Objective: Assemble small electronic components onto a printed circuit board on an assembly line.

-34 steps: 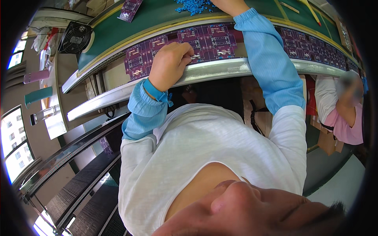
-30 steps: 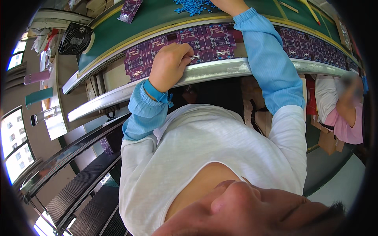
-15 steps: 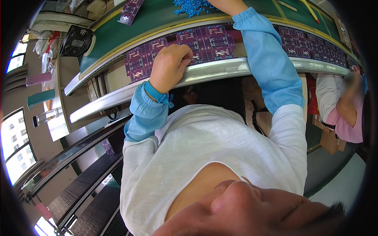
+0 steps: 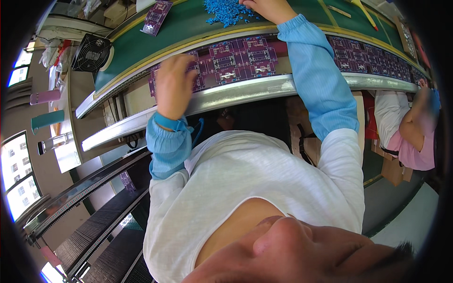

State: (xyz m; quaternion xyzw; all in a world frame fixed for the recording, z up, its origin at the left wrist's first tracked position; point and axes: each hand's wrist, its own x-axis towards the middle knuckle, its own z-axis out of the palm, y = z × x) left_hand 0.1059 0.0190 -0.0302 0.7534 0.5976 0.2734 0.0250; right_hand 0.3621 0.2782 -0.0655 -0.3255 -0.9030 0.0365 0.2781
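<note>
My left hand (image 4: 174, 87) is over the left end of a purple circuit board panel (image 4: 226, 60), its thumb apart from its fingers. Motion blurs the fingertips, and I see nothing held. The panel lies along a silver metal rail (image 4: 240, 87) and carries small blue and pale parts. Farther off, my right hand (image 4: 272, 9) is at the right edge of a pile of small blue components (image 4: 226, 12). Its fingers are bent together near the top of the picture. Whether a component is between them is too small to tell.
A loose purple board (image 4: 155, 18) lies on the green surface (image 4: 188, 23), left of the pile. A black fan (image 4: 92, 52) stands at the left. More purple panels (image 4: 368, 59) line the rail to the right. Another person (image 4: 408, 127) sits at the far right. A yellow-handled tool (image 4: 368, 14) lies back right.
My left hand has moved left along the panel from its middle, and its thumb has come away from the fingers. My right hand shows more of its fingers by the blue pile.
</note>
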